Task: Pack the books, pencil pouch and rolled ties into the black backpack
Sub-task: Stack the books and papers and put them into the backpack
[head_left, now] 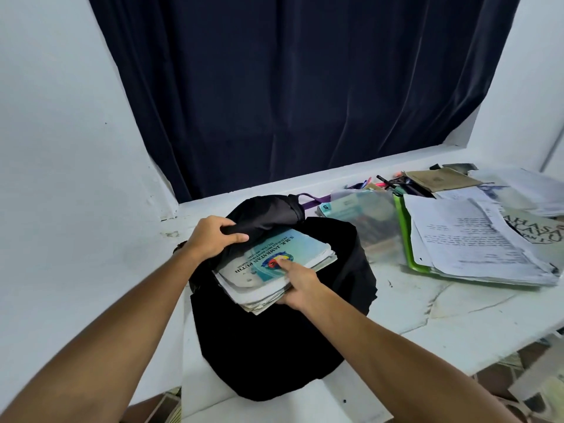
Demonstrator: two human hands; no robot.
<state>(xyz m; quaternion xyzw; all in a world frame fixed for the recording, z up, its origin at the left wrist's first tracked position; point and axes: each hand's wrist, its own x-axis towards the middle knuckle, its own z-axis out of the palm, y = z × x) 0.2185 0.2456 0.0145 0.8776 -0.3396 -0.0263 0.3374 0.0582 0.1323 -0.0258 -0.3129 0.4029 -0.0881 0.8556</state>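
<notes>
The black backpack [274,346] sits on the white table, hanging partly over its front edge. My left hand [213,239] grips the backpack's upper flap and holds it lifted at the opening. My right hand [297,285] grips a stack of thin school books [274,261] with a light blue cover, thumb on top and fingers under the near edge. The stack lies tilted, half inside the opening. A clear plastic pouch [366,221] lies just right of the backpack. No rolled ties can be made out.
A green folder [407,239] stuffed with loose printed papers [470,236] covers the table's right side, with pens [387,181] and brown notebooks [439,178] behind it. A dark blue curtain [290,87] hangs behind the table. A purple strap [311,199] lies by the backpack's top.
</notes>
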